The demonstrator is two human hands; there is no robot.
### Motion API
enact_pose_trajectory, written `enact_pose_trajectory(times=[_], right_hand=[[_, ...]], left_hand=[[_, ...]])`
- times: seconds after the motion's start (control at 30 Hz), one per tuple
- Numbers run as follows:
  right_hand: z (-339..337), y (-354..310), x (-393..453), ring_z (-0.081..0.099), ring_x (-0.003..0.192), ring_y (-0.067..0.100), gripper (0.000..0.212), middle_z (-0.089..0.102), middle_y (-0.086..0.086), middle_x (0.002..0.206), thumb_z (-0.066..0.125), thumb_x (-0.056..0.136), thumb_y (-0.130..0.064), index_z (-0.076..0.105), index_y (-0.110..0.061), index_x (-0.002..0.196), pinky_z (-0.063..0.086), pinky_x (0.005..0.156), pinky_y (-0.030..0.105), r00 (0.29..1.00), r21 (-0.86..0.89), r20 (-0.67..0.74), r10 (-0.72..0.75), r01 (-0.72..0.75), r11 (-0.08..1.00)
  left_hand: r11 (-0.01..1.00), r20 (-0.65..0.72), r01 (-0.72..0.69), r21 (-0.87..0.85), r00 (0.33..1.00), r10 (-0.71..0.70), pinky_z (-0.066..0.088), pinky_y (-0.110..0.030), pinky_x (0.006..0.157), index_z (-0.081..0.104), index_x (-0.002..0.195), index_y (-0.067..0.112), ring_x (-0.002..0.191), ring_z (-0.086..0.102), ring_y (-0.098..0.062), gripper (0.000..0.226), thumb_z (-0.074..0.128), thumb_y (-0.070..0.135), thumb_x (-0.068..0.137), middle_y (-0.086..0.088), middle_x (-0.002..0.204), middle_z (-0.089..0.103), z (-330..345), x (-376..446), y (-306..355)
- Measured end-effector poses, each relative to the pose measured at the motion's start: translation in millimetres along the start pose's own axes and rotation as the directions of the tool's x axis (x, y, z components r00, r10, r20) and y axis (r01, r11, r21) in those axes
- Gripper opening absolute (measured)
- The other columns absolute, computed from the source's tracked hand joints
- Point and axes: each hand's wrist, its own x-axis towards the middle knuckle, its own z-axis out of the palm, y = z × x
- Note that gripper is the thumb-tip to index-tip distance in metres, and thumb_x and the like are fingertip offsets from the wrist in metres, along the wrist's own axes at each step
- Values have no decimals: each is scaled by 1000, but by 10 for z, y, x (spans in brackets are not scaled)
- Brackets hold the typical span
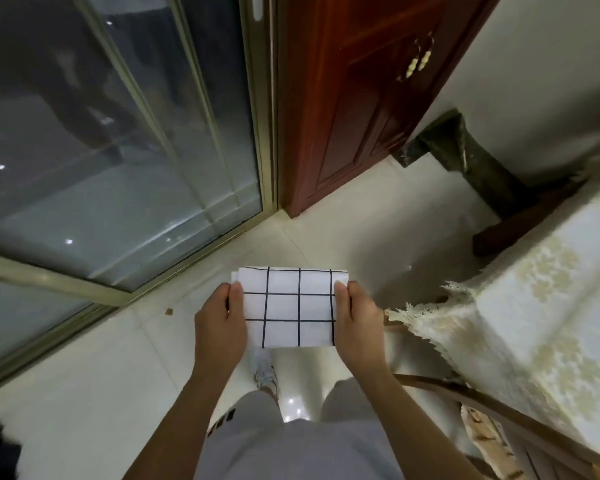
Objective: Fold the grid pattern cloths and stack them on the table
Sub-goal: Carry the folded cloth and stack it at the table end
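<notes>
A white cloth with a black grid pattern (288,306) is folded into a small flat rectangle and held in the air in front of me, above the floor. My left hand (219,327) pinches its left edge, thumb on top. Its right edge is pinched the same way by my right hand (359,322). The table (541,306), covered with a cream lace-edged cloth, stands to my right, apart from the folded cloth.
A glass sliding door (118,150) fills the left side. A reddish wooden cabinet (354,98) stands ahead. A wooden chair (499,417) sits by the table at lower right. Pale floor tiles (84,393) lie below, with my legs and a shoe visible.
</notes>
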Motion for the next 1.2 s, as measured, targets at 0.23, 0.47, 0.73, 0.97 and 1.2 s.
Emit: enact_pose_trajectory(times=[0.23,0.47,0.73,0.97,1.2], right_hand=[[49,-21,441,44,55,4,39,40,-6,55,44,105,-26,34,-21,67,34,52,17,981,35,-157,110,-106,994],[-167,161,963,44,55,7,39,41,-5,55,42,105,-29,36,-17,68,32,49,17,932,110,-272,239,-217,970],[-755,642,2083,41,52,12,40,47,-5,59,41,105,-32,41,-12,70,30,50,20,858,220,-364,363,-300,928],[-1867,879,3169,42,52,5,40,45,-7,57,43,105,-28,39,-16,67,29,47,17,790,326,-443,424,-298,897],[-2669,1154,3681,38,51,7,42,41,-6,55,43,105,-28,34,-18,66,29,48,19,657,385,-552,513,-346,856]], left_hand=[[998,174,-58,31,983,52,29,-22,49,42,65,15,48,36,-5,42,43,26,105,5,55,37,198,640,362],[976,312,-203,74,935,171,28,-21,49,45,66,9,50,35,-8,42,44,28,104,-1,54,39,813,1203,775],[935,418,-337,111,869,264,30,-18,48,41,63,18,51,42,-5,42,43,25,104,3,55,42,2077,1834,1580],[889,511,-452,76,783,354,27,-25,47,37,63,15,48,35,-11,43,44,26,104,-1,51,37,3445,2312,2696],[838,637,-545,25,655,406,28,-38,51,34,60,20,46,32,-13,45,47,25,103,4,49,35,4552,2427,3433]])
